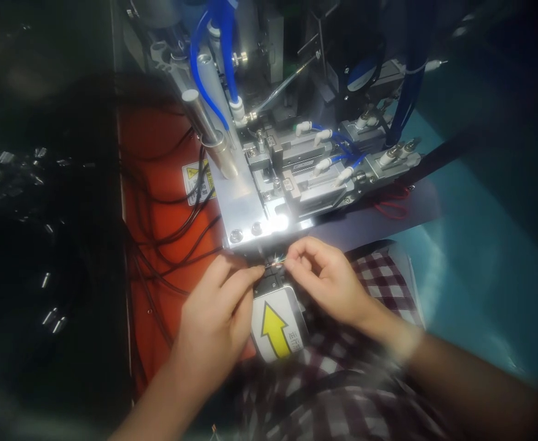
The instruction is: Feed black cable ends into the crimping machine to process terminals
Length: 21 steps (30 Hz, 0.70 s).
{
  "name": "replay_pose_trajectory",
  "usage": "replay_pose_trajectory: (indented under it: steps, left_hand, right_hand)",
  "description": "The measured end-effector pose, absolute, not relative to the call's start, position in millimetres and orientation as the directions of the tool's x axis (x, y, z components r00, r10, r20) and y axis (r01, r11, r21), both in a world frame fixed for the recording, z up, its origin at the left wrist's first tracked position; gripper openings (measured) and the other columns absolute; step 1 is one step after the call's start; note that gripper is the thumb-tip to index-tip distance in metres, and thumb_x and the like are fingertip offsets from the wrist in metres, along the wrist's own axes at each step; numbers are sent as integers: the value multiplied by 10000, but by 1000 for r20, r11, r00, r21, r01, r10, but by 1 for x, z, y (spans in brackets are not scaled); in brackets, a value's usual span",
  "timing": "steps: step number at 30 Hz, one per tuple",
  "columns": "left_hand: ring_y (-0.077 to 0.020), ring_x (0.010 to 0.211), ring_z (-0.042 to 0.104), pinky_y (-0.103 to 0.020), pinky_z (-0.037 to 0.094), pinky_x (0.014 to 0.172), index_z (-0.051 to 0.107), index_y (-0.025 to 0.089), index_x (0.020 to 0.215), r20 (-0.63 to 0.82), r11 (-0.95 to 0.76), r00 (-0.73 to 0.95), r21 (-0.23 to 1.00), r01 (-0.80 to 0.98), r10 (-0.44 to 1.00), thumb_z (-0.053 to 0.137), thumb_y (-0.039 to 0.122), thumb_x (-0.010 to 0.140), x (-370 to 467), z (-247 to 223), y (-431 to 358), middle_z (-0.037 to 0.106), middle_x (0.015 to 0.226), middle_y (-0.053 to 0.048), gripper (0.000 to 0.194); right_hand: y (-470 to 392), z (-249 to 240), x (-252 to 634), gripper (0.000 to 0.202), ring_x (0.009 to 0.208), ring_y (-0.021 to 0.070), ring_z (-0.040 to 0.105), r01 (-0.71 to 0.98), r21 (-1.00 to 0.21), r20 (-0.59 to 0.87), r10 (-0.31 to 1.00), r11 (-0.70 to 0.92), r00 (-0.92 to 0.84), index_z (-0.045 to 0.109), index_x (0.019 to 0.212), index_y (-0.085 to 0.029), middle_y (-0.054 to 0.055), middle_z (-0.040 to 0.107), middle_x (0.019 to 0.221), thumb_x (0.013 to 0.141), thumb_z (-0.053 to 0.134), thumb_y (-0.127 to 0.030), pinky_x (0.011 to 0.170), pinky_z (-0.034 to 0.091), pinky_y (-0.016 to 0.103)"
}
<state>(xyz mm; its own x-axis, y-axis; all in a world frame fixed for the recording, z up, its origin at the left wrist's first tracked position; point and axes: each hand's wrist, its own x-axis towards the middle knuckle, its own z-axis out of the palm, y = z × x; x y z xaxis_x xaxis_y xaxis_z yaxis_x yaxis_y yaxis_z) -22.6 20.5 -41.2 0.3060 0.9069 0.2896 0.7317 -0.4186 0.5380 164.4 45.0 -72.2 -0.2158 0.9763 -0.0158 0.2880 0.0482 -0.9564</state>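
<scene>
Just below the front edge of a metal machine (246, 211), my two hands come close together. My right hand (326, 278) pinches fine coloured wires (282, 261) between thumb and forefinger. From the other side, my left hand (223, 300) has its fingertips closed at the left end of these thin strands, where the detail is too small to make out. Between the hands, the wires lie over a small dark fixture (273, 278) under a bright light. Below it is a white plate with a yellow arrow (274, 331).
Blue air hoses (227, 55) and pneumatic cylinders (319, 193) with white fittings fill the machine. Black cables (159, 257) trail over an orange surface (147, 343) at left, near a warning label (198, 182). Checked cloth (328, 410) covers the lap.
</scene>
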Motion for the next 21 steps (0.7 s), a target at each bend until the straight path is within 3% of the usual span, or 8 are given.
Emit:
replay_pose_trajectory:
  steps: [13, 21]
  left_hand:
    - [-93, 816, 575, -170, 461, 723, 689, 119, 970, 297, -411, 292, 534, 739, 909, 517, 28, 880, -23, -42, 21, 584, 866, -34, 214]
    - [-100, 816, 579, -183, 469, 719, 683, 127, 966, 295, -406, 286, 537, 740, 912, 514, 27, 880, -21, -41, 21, 588, 873, -37, 214]
  right_hand:
    - [46, -70, 163, 114, 583, 118, 469, 225, -963, -202, 954, -151, -221, 572, 782, -182, -22, 540, 684, 883, 542, -225, 550, 380, 257]
    - [44, -69, 164, 51, 524, 94, 435, 211, -972, -140, 979, -107, -150, 604, 798, -175, -50, 490, 616, 846, 594, -188, 478, 343, 221]
